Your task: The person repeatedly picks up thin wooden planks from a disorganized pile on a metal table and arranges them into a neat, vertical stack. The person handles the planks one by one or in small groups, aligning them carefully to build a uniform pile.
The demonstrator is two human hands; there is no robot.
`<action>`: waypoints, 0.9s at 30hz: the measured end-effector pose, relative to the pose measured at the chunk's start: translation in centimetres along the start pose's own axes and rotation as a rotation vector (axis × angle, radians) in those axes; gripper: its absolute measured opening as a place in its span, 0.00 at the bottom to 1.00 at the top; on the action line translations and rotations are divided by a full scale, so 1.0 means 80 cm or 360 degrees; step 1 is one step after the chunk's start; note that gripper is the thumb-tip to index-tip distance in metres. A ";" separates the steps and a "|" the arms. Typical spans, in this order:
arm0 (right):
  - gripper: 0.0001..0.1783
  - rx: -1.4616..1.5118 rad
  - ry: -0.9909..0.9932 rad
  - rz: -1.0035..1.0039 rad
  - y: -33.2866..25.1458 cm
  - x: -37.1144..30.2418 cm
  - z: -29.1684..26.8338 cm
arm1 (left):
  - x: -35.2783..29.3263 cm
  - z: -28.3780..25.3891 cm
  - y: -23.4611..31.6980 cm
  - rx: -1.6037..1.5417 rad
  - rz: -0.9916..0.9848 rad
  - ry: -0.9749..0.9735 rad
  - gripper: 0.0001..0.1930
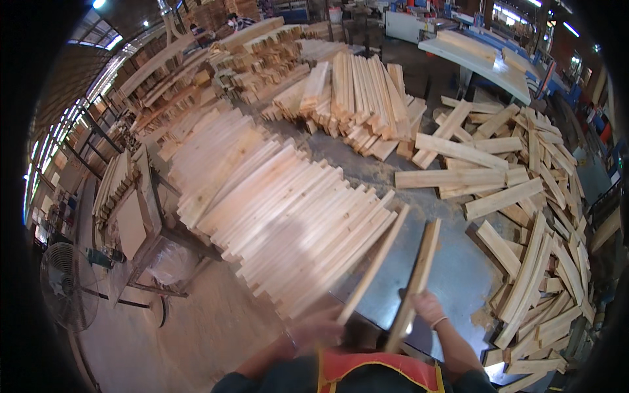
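Note:
My right hand [427, 308] is closed around a wooden board [420, 262], which stands tilted on edge with its far end up over the metal table. A thin wooden strip [375, 265] slants beside the row of strips, its near end at my left hand [318, 329]. That hand is smeared by motion but appears closed on the strip's end. To the left of the strip lies a long row of pale wooden strips [295, 216], packed side by side. The metal table [452, 262] shows its bare grey surface between the row and a loose heap of boards [524, 255].
Stacked boards [360, 92] lie on the far part of the table, with more lumber piles behind. A standing fan [62, 281] and a side bench [154, 209] are at the left. At the far right stands a machine with a pale tabletop [485, 62]. People work in the background.

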State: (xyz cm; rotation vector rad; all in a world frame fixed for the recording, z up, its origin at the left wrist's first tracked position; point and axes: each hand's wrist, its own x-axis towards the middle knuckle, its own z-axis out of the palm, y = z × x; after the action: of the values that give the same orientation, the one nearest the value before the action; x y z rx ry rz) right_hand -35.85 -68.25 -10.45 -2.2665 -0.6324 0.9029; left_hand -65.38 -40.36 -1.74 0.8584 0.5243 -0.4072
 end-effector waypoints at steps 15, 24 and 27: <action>0.23 -0.0747 0.0792 0.0182 -0.063 0.027 -0.203 | 0.070 -0.006 0.010 0.3230 0.0754 0.1429 0.39; 0.43 -0.1073 0.1339 0.0788 0.175 -0.102 -0.254 | 0.183 0.189 0.017 0.2978 0.0716 0.0446 0.45; 0.45 -0.0914 0.1309 0.0594 0.145 -0.113 -0.223 | 0.235 0.224 0.009 0.2634 0.0723 0.0208 0.42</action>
State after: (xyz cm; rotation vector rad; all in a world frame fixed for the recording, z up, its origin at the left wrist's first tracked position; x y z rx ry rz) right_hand -26.41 -88.41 -4.10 -3.0132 -0.0810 -0.1609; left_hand -45.10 -56.61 -2.61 2.5456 -0.0298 -0.3030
